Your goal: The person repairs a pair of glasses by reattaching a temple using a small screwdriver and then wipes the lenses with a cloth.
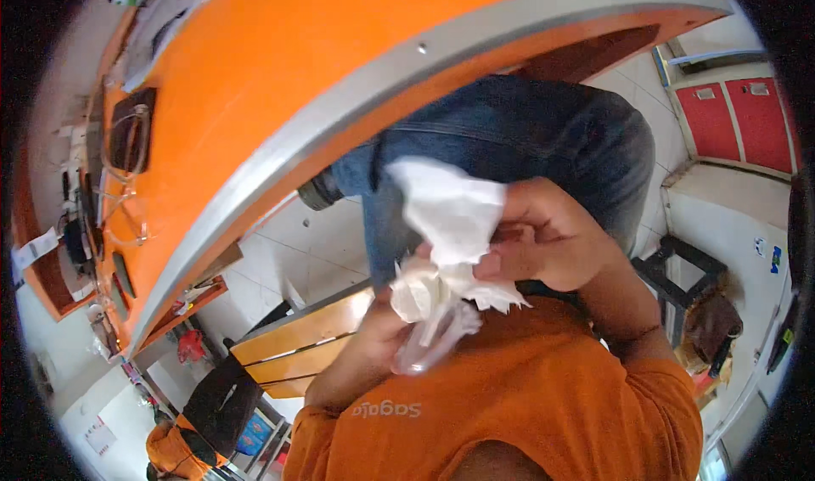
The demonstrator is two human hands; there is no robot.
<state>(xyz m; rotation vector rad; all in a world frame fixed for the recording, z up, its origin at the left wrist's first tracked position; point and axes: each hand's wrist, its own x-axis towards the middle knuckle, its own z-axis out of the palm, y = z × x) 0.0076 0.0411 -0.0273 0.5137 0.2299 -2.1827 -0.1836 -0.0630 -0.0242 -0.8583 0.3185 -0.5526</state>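
Observation:
In front of my chest, my right hand (552, 239) pinches a sheet of white tissue-like paper (454, 209), its fingers bent around the paper's edge. The sheet is creased and blurred by motion. Lower and to the left, my left hand (388, 324) is closed round more crumpled off-white paper (416, 292) and a clear plastic piece (437, 338). Whether that plastic is a cup, a lid or a bag I cannot make out. Torn-looking paper edges hang between the two hands. Most of my left fingers are hidden behind the paper and plastic.
An orange table (280, 48) with a grey metal edge curves across the top. Beneath it are my legs in dark jeans (518, 129). A wooden slatted bench (297, 341) stands at the left, a black stool (679, 269) and red cabinet doors (739, 123) at the right.

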